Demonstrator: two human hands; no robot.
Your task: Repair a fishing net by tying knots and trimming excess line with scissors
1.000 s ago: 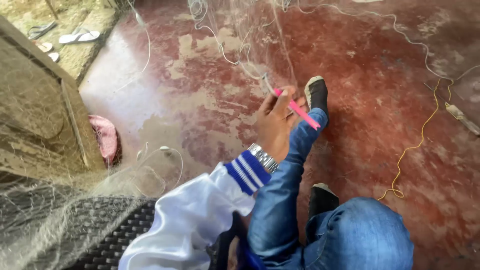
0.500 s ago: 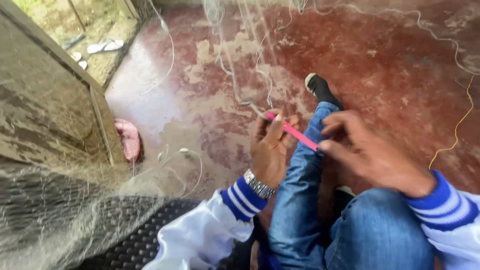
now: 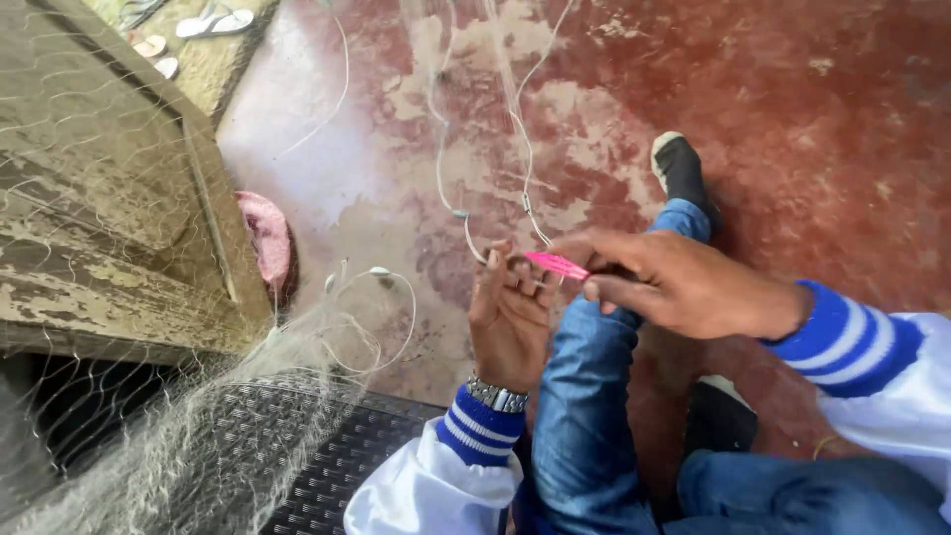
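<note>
Pink netting needle (image 3: 556,265), one, in right hand (image 3: 684,285) grip; left hand (image 3: 510,307) pinching one net (image 3: 178,436).

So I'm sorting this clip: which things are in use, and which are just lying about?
In use: left hand, right hand, pink needle, fishing net, white cord.

Lying about: sandals, pink cloth, black mat.

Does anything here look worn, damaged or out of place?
Yes: the red floor is worn in pale patches near the net strands, and the wooden panel at left has peeling paint. A pink cloth lies beside it.
</note>
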